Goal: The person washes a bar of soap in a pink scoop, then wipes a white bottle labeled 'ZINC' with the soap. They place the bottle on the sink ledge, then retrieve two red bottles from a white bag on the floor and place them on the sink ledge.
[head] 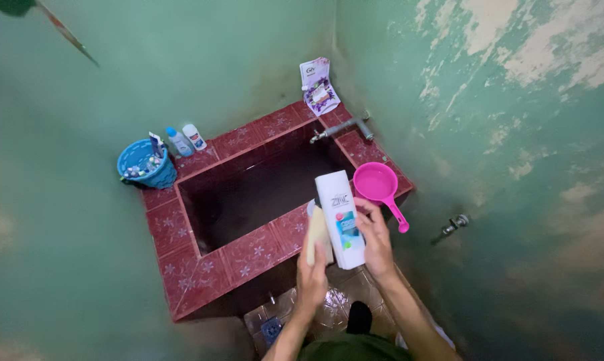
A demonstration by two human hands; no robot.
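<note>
Two hands met over the red tiled water tank (201, 264), its dark basin filling the middle. At two o'clock a pink dipper (377, 184) sat on the rim; at ten o'clock stood a blue basket (143, 162). The right hand (377, 246) grasped a white bottle (342, 217) upright. The left hand (312, 277) clenched a cream bottle (317, 235) beside it. Neither looked opened yet.
</note>
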